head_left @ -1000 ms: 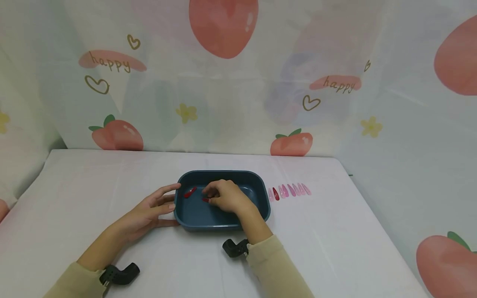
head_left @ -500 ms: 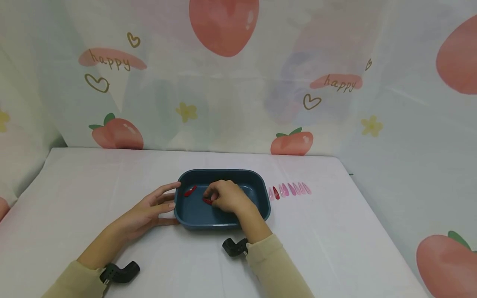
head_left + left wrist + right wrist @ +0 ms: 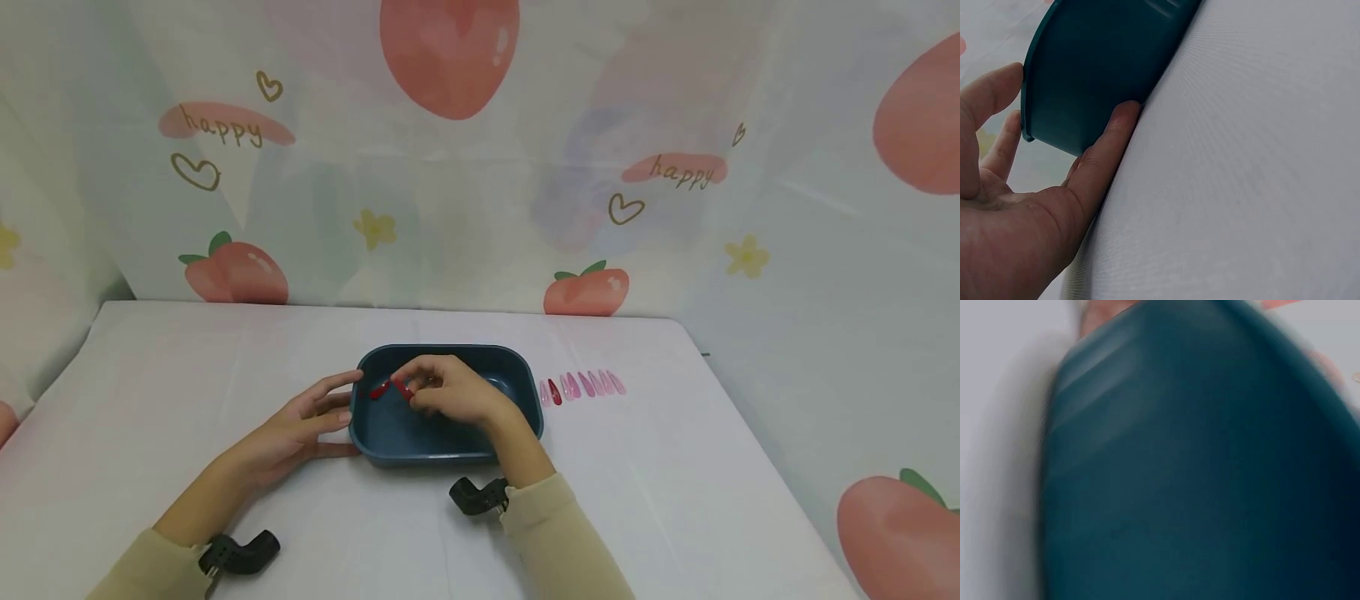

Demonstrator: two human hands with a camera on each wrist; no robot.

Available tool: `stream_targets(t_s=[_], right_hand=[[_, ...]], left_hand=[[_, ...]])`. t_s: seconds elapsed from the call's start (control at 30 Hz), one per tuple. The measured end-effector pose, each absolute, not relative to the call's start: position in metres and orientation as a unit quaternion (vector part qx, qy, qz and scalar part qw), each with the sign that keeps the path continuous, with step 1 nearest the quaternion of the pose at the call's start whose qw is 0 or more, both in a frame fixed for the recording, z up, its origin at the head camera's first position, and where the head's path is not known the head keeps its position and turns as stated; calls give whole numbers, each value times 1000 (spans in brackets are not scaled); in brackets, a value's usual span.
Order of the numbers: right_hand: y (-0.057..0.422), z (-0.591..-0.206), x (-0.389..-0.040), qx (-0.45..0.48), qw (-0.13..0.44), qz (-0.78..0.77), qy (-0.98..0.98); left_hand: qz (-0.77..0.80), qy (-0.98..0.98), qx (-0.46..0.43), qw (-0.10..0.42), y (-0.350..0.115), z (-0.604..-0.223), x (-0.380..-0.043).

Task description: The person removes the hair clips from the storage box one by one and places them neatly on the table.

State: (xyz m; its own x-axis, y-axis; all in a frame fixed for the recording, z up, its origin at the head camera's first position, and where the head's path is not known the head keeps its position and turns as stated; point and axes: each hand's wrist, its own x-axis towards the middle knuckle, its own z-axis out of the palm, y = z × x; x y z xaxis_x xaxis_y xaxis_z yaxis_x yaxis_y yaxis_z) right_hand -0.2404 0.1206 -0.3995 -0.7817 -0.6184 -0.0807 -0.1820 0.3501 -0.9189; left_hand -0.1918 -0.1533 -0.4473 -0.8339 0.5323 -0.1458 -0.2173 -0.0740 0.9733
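Note:
A dark teal rectangular tub (image 3: pixel 450 459) stands on the table. My left hand (image 3: pixel 288 433) is at its left end with fingers spread and fairly straight; in the left wrist view the fingertips (image 3: pixel 1125 111) touch the tub's outer wall and rim. Over the inside of the tub, my right hand (image 3: pixel 453 392) pinches a red snap hair clip (image 3: pixel 402 388) between thumb and fingers. Just left of it, a second red hair clip (image 3: pixel 380 390) lies on the tub floor near the left wall. The right wrist view is blurred and mostly filled by the tub wall (image 3: pixel 1147 487).
Right of the tub, several pink hair clips (image 3: pixel 586 384) and one red hair clip (image 3: pixel 554 392) lie side by side in a row. White cloth (image 3: pixel 675 500) covers the table, and a printed backdrop (image 3: pixel 450 183) hangs behind it.
My right hand has lifted the red hair clip and shifted it slightly left and up, toward the other red clip. The left hand and tub stay in place.

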Motion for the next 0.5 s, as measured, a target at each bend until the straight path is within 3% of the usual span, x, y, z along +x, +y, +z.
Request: stream_targets(t_s=[0.13, 0.5], right_hand=[[124, -394, -240, -254, 247, -595, 721], [128, -370, -235, -208, 233, -705, 637]], left_hand=[[725, 625, 124, 263, -153, -449, -191], [725, 626, 125, 260, -153, -447, -193]])
